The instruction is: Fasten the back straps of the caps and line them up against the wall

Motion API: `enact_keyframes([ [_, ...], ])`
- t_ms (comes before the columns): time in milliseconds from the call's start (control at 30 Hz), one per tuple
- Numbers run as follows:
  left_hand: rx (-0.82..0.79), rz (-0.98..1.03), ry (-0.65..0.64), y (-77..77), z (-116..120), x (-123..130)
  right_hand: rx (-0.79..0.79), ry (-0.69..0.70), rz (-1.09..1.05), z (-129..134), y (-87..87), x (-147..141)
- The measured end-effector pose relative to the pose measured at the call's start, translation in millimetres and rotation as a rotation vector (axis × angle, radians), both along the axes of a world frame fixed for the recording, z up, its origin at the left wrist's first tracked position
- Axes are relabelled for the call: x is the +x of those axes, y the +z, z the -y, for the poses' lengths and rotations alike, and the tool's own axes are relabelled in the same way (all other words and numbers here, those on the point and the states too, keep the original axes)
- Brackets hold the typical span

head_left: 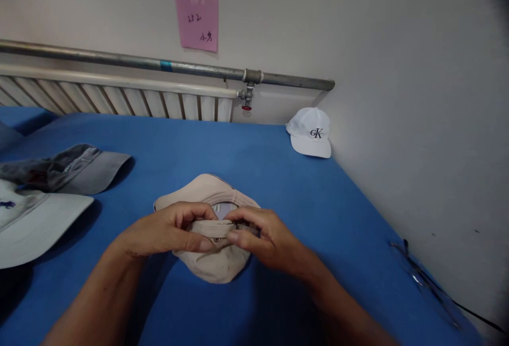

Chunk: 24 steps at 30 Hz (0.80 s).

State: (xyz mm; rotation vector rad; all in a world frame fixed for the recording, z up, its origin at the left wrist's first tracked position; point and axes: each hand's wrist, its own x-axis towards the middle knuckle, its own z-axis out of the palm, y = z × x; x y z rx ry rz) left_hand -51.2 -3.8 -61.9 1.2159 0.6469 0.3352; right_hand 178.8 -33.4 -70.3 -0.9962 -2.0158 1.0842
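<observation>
A pale wall runs along the back, with a grey pipe (167, 65) and a white radiator (119, 99) under it, and a pink note (197, 19) stuck up at 12 o'clock. In front of it all spreads the blue table (302, 197).

Dead centre lies the beige cap (210, 189), flat on the table with its back strap turned towards the person. Both hands are on it. The left hand (167, 229) comes in from 7 o'clock, fingers curled, thumb and forefinger pinching the strap (210, 227) at its left end. The right hand (260, 237) comes in from 5 o'clock and pinches the same strap at its right end, its fingertips nearly meeting the left's. So the cap sits directly under and just beyond the two hands, its crown poking out at 12 o'clock above the knuckles and its lower edge showing below the thumbs at 6 o'clock.

Off at 9 o'clock, a grey cap (85, 168) lies near a white bucket hat (34, 221) at the table's left edge. Up at 1 o'clock, well apart, a white cap (310, 132) with a dark logo sits against the wall.
</observation>
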Motion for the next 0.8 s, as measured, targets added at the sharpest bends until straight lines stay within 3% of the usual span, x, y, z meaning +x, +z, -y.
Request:
enact_keyframes([
  [200,0.177,-0.117,-0.013,1.0,1.9,7.9,-0.190,-0.026,-0.065,0.3,-1.2,-2.5],
  [367,0.160,-0.093,-0.004,-0.5,1.5,7.6,-0.348,0.059,-0.131,-0.2,1.4,-0.2],
  [600,0.177,-0.124,0.039,1.5,2.4,8.4,-0.126,0.044,0.026,-0.8,-5.7,-1.3],
  [800,0.142,-0.146,0.040,0.1,1.9,8.0,-0.092,0.004,-0.044,1.3,-13.2,-4.9],
])
